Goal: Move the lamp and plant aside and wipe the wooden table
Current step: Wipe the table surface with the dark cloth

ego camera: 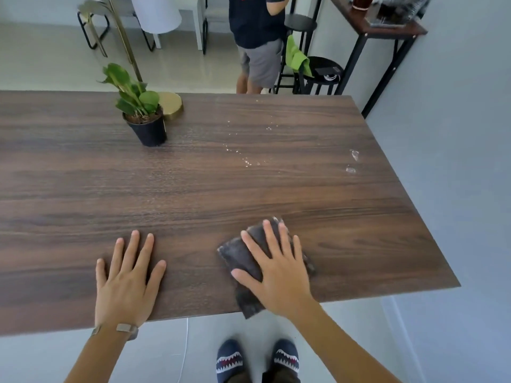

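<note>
A head-worn camera looks down on a dark wooden table (pixel 193 189) whose left side runs out of view. The lamp (pixel 170 105) is only partly seen: its round gold base sits at the far edge, half hidden behind the potted plant (pixel 143 117), and its shade is cut off by the top of the view. The right hand (pixel 276 269) lies flat with fingers spread, pressing a dark cloth (pixel 249 261) against the near edge of the table; one corner of the cloth hangs over that edge. The left hand (pixel 127 280) rests open, palm down on bare wood beside it, holding nothing. Water droplets (pixel 246 158) glisten well beyond the cloth, towards the far right.
</note>
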Demonstrator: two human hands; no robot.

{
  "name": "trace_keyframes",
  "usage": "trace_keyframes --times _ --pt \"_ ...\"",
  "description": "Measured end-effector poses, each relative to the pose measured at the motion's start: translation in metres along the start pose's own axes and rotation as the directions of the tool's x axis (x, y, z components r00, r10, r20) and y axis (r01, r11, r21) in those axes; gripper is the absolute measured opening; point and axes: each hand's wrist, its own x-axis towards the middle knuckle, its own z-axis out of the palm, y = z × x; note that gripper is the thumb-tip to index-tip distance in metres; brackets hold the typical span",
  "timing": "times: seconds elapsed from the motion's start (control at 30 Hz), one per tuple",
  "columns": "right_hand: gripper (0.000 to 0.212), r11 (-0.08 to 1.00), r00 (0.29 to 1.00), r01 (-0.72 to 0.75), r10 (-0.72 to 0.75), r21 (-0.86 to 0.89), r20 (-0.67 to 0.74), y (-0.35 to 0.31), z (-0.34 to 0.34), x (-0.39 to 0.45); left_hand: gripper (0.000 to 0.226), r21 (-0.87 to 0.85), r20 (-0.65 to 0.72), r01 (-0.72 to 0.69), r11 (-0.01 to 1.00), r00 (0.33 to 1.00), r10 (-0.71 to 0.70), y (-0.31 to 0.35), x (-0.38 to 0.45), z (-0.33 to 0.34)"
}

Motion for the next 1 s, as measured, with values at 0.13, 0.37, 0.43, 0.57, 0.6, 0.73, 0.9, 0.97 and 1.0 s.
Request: trace_keyframes --times 0.13,0.37,0.43,0.57,0.6,0.73,0.9,0.97,1.0 --pt "0.087 0.845 0.845 -0.526 0.532 -0.094 0.048 0.139 -0.046 -0.066 0.07 -0.017 0.006 -0.022 1.0 1.0 0.022 -0.007 0.003 0.001" --pt "0.107 0.712 0.71 -0.701 0.692 0.038 0.129 0.112 -0.057 0.08 0.068 -0.004 -0.005 -0.035 0.999 0.999 0.035 -0.004 0.003 -0.001" --pt "0.092 0.912 0.905 -0.409 0.403 0.02 0.135 0.025 -0.024 0.104 0.067 -0.012 0.006 -0.039 0.999 0.999 0.039 -0.006 0.004 -0.003" --pt "0.076 0.998 0.996 0.066 -0.065 -0.017 0.06 -0.084 0.015 0.044 0.068 -0.053 0.001 -0.003 0.999 1.0 0.003 -0.03 0.005 -0.011" --pt "0.074 0.996 0.995 0.091 -0.09 -0.02 0.034 -0.071 0.017 0.022 0.068 -0.061 -0.017 0.024 0.998 1.0 -0.025 -0.041 0.005 -0.012" --pt "0.08 0.954 0.954 -0.29 0.295 -0.081 0.053 0.055 -0.021 -0.016 0.068 -0.05 -0.084 0.135 0.99 0.987 -0.139 -0.078 0.0 -0.015" --pt "0.109 0.683 0.685 -0.728 0.72 0.057 0.11 0.063 -0.05 0.116 0.056 -0.048 -0.111 0.185 0.982 0.976 -0.189 -0.081 0.005 -0.01" --pt "0.097 0.815 0.813 -0.578 0.572 0.037 0.108 -0.007 -0.03 0.165 0.055 -0.041 -0.112 0.198 0.979 0.973 -0.201 -0.081 0.005 -0.009" --pt "0.089 0.904 0.899 -0.426 0.42 0.028 0.121 -0.048 -0.014 0.174 0.055 -0.032 -0.107 0.194 0.98 0.975 -0.197 -0.081 0.005 -0.008"
